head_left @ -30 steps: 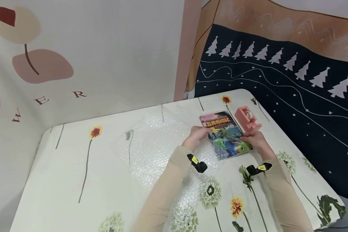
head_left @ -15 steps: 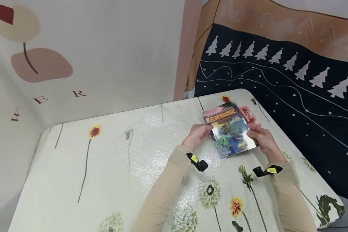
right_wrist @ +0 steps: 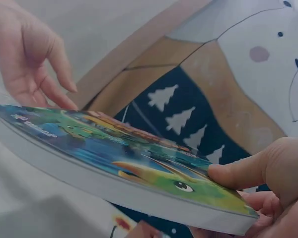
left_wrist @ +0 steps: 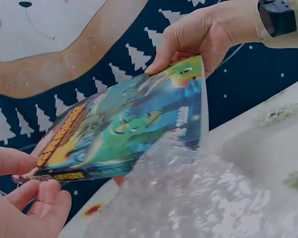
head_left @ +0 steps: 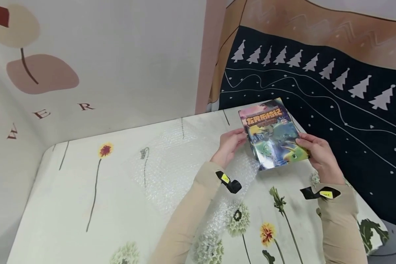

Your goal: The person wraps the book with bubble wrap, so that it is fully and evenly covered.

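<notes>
A glossy illustrated book (head_left: 274, 135), its cover showing cartoon dinosaurs, is held up tilted above the table. My right hand (head_left: 323, 157) grips its right edge, thumb on the cover and fingers beneath, as the right wrist view shows. At the spine side, my left hand (head_left: 229, 146) has its fingertips around the edge; in the left wrist view the spine (left_wrist: 69, 176) lies between them. A sheet of bubble wrap (head_left: 178, 165) spreads over the table to the left, and its edge reaches the book's lower corner.
The white flower-patterned tablecloth (head_left: 69, 205) covers the table. A pale wall hanging (head_left: 135, 66) rises behind it and a dark tree-patterned cloth (head_left: 336, 110) along the right. A small pinkish-orange piece (left_wrist: 118, 180) shows beneath the book.
Both hands have raised the book off the table and moved it toward the back right, the right hand shifting right. The pink tape dispenser beside it has become hidden behind the book.
</notes>
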A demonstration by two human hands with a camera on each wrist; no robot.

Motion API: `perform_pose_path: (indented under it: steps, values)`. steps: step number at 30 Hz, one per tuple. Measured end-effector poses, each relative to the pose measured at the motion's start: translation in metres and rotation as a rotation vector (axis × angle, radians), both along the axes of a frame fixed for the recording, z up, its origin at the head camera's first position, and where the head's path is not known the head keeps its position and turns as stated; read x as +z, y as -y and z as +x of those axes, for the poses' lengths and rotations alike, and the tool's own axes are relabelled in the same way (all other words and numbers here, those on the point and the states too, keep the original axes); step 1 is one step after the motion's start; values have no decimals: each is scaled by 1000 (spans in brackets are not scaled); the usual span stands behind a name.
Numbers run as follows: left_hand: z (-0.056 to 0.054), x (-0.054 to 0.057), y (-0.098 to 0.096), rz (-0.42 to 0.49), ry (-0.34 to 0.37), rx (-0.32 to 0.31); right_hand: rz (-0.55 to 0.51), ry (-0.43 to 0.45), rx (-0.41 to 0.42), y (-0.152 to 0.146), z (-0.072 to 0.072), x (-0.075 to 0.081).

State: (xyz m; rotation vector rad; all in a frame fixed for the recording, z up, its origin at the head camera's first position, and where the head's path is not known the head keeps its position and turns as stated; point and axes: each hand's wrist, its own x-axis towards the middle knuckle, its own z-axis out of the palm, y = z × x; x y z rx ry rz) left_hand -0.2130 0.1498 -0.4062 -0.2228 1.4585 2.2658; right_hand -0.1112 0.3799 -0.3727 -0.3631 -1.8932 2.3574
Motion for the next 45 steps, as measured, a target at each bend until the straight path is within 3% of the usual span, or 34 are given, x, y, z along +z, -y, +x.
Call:
perform_pose_path:
  steps: [12, 25, 34, 45]
  values:
    - [12, 31, -9, 21, -107, 162, -181, -102, 68, 8, 8, 27]
    - [24, 53, -4, 81, -158, 33, -299, -118, 104, 9, 19, 43]
    - [24, 60, 14, 49, -167, 34, -363, -126, 184, 22, 21, 44]
    - [19, 65, 55, -36, -164, 39, -283, -70, 257, 55, 9, 37]
